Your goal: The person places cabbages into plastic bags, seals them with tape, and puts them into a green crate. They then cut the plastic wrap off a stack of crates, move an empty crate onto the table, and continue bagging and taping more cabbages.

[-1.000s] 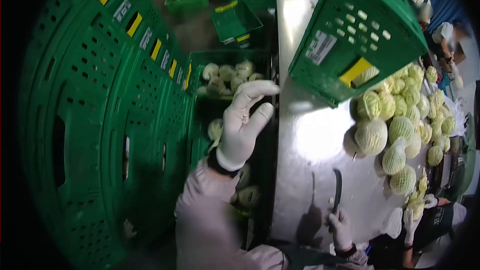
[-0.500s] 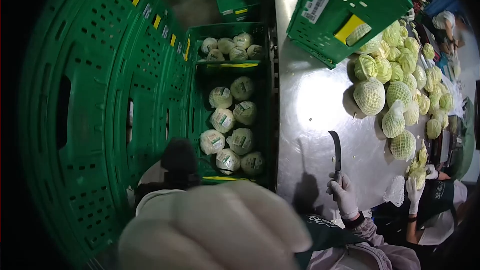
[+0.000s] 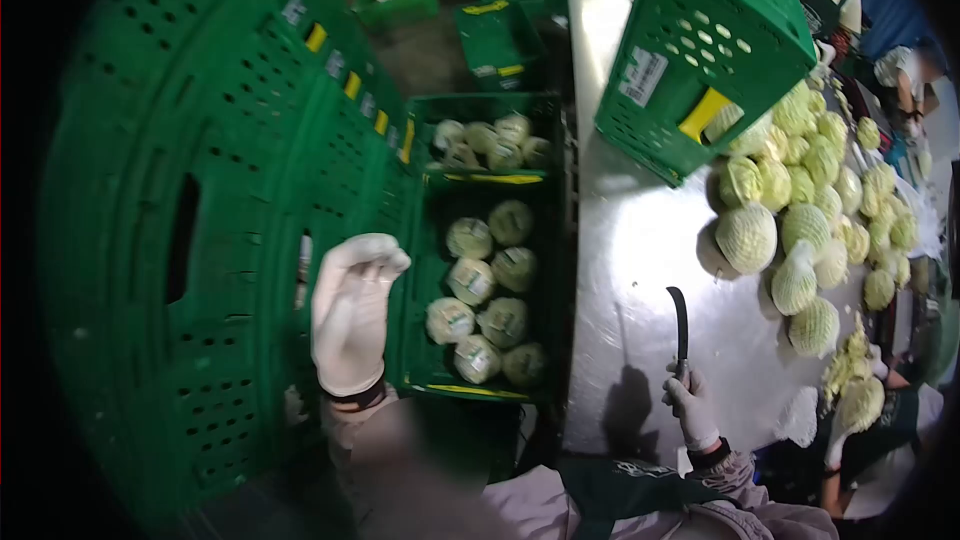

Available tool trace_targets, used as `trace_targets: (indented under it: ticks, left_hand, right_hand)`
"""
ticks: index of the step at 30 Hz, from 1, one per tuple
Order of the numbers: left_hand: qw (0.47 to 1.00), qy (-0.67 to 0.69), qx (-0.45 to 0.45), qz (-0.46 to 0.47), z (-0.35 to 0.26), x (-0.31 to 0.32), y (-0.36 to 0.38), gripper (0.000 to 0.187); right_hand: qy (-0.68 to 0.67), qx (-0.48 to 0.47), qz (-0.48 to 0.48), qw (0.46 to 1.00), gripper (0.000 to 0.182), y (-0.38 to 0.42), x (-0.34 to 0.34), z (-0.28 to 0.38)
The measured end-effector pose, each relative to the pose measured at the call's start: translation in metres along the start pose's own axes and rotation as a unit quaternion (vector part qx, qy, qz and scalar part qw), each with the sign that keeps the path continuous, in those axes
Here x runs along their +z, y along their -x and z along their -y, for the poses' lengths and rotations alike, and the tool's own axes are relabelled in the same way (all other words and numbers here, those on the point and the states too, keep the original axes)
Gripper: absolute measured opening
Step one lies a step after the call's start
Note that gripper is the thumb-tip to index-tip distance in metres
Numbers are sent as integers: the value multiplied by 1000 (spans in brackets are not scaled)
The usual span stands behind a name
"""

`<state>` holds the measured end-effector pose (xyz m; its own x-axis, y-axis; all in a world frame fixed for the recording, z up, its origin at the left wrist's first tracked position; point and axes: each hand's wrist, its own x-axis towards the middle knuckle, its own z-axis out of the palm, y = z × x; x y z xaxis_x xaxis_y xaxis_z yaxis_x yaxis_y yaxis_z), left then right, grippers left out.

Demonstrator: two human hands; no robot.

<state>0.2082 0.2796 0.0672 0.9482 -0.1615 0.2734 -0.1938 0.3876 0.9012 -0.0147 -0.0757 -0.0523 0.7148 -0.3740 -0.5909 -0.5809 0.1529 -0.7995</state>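
My left hand [image 3: 352,315], in a white glove, is raised beside the tall green crates on the left. Its fingers are loosely bent, and nothing shows in them. My right hand [image 3: 692,410], gloved too, grips the handle of a knife [image 3: 682,325] with a dark curved blade, pointing away from me above the metal table [image 3: 625,240]. Left of the table, a green crate [image 3: 470,390] holds several wrapped cabbages [image 3: 471,281]. On the table, cabbages in white foam nets [image 3: 747,238] lie beside bare ones [image 3: 741,181].
A tilted green crate [image 3: 650,130] stands on the table's far part. Stacked green crates [image 3: 240,240] wall the left side. Another crate [image 3: 490,178] of cabbages sits beyond the near one. At right, a co-worker's gloved hands hold a cabbage [image 3: 861,404]. A foam net [image 3: 797,416] lies near the edge.
My left hand has moved from close before the camera, down and left to beside the crates. The view has shifted, so the crates and table sit lower. My right hand still holds the knife.
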Motion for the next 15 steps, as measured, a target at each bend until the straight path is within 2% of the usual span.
trace_targets:
  ticks: [3,5,7,9,11,13,15]
  left_hand:
    - [999,-45,15,11,-17,-2,-6,41]
    - [992,-123,27,-25,-32,12,-8,31]
    - [986,-164,24,-26,-44,29,-13,30]
    - [983,-180,24,-5,-54,49,-15,29]
    - [982,-186,24,17,-61,64,-17,28]
    - [977,-205,38,39,-69,84,-18,27]
    - [969,-241,47,35,-77,102,-17,26]
  right_hand:
    - [-2,-58,25,998,25,-17,2,-4]
    - [-36,-89,14,995,26,-37,-6,-22]
    - [133,-135,-40,981,29,-51,-21,-31]
    - [141,-134,-90,977,32,-48,-41,-34]
    - [202,-200,-134,949,34,-32,-64,-33]
    - [222,-257,-170,925,33,-25,-97,-58]
    - [265,-207,-170,926,32,-7,-130,-66]
